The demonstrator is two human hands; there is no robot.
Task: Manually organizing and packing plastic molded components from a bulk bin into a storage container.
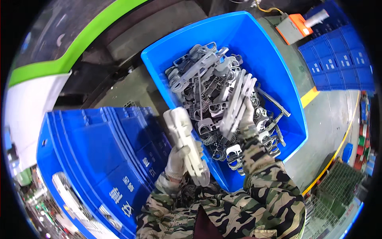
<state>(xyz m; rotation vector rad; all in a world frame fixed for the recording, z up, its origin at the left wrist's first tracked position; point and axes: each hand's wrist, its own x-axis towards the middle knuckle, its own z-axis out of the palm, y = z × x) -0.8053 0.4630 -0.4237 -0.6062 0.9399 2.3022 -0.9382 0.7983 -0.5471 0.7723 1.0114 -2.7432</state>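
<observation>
My left hand (176, 162), in a pale work glove, is closed around long off-white moulded plastic parts (184, 133), apparently stacked, held upright beside the near left rim of a big blue bin (274, 51). Inside that bin my right hand (247, 115), also gloved, grips several long grey plastic strips (235, 105), slightly blurred. Beneath them lies a jumbled heap of grey plastic parts (207, 129), some with ribbed basket-like ends and oval openings. The strips hide part of the heap, and the fingers of my right hand are partly covered.
At my left stands a stack of blue crates (91, 147), its top one holding pale parts (71, 199). More blue crates (334, 59) are stacked at the far right, near an orange-and-grey box (294, 28). Wire mesh cages (342, 181) stand beyond a yellow floor line (330, 163).
</observation>
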